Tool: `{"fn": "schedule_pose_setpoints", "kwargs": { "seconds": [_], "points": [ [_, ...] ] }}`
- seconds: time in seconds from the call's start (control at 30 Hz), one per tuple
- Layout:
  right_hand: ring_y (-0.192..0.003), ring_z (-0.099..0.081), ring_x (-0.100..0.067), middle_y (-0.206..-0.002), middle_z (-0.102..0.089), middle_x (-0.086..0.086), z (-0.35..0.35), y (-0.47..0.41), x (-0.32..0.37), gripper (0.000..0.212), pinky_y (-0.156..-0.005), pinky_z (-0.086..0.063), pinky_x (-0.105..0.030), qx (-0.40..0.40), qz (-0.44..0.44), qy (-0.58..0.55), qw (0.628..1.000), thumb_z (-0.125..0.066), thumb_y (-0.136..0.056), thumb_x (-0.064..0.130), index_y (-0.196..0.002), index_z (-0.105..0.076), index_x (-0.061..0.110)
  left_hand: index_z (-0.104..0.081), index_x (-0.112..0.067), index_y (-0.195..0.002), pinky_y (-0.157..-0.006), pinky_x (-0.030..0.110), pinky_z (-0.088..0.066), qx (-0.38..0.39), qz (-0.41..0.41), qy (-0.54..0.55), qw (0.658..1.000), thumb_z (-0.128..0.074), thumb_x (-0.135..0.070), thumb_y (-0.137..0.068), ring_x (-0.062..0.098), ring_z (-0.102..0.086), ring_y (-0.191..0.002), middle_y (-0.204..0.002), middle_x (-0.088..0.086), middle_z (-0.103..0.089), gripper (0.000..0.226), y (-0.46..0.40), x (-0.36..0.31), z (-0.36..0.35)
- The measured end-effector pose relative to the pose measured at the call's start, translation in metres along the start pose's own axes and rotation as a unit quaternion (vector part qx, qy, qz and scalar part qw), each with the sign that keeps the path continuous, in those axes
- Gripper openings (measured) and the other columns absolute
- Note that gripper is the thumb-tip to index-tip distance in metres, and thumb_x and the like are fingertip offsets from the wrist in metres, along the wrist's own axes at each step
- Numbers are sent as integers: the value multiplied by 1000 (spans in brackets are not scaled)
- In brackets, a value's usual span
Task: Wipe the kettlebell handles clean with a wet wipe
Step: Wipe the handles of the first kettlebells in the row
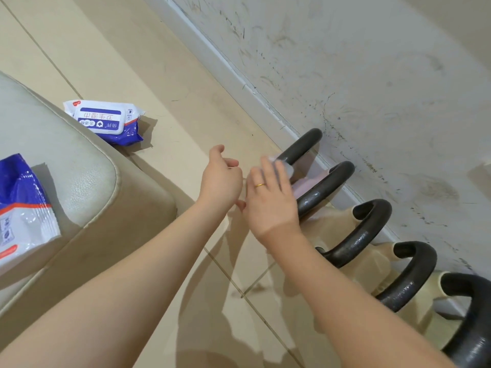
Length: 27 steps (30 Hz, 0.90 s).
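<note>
On the left, one wipe packet (pixel 22 208) lies on a pale cushion (pixel 66 176), and a second wipe packet (pixel 107 122) rests at the cushion edge by the floor (pixel 164 75). The left hand (pixel 221 179) hovers loosely curled and holds nothing; keep it free to steady a kettlebell if one rocks. The right hand (pixel 268 195) presses a wet wipe (pixel 284 166) with flat fingers against the far handle (pixel 303 147), at the end of the row along the wall (pixel 372 75). For good coverage, wrap the wipe around the bar and draw it along the whole arch, underside included. Then work rightwards: second handle (pixel 328 185), third handle (pixel 369 231), fourth handle (pixel 410 274). Refold the wipe when soiled.
</note>
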State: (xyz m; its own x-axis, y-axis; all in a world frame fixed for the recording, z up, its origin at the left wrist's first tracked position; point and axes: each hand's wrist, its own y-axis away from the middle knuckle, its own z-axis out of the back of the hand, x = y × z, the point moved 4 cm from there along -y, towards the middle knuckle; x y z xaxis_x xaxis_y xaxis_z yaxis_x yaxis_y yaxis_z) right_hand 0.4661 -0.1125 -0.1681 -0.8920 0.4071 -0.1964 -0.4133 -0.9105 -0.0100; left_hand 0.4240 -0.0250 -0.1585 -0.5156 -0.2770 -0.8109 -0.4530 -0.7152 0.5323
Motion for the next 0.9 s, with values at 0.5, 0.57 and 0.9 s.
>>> {"fn": "schedule_pose_setpoints", "kwargs": {
  "seconds": [0.5, 0.57, 0.9],
  "points": [
    [-70, -57, -31, -66, -61, -12, 26, -38, -56, 34, -77, -40, -40, 32, 34, -24, 999, -31, -86, 23, -71, -58, 9, -53, -12, -117, -75, 26, -42, -43, -73, -32, 996, -39, -3, -86, 6, -50, -74, -107, -2, -53, 35, 11, 8, 10],
    [-92, -56, -34, -82, -64, -19, 30, -40, -66, 47, -93, -37, -43, 21, -53, -102, 993, -23, -92, 29, -83, -60, 2, -57, -14, -107, -76, 28, -42, -41, -75, -39, 996, -41, -7, -87, 12, -48, -76, -101, -1, -54, 26, 11, 9, 6],
    [-130, -25, -34, -136, -38, -16, 23, -46, -92, 50, -114, -12, -46, 51, -148, -91, 983, -23, -96, 40, -115, -59, 11, -49, -20, -106, -69, 26, -41, -51, -69, 1, 996, -42, -9, -88, 8, -52, -71, -76, -10, -49, 23, 8, 3, 5]
  ]
}}
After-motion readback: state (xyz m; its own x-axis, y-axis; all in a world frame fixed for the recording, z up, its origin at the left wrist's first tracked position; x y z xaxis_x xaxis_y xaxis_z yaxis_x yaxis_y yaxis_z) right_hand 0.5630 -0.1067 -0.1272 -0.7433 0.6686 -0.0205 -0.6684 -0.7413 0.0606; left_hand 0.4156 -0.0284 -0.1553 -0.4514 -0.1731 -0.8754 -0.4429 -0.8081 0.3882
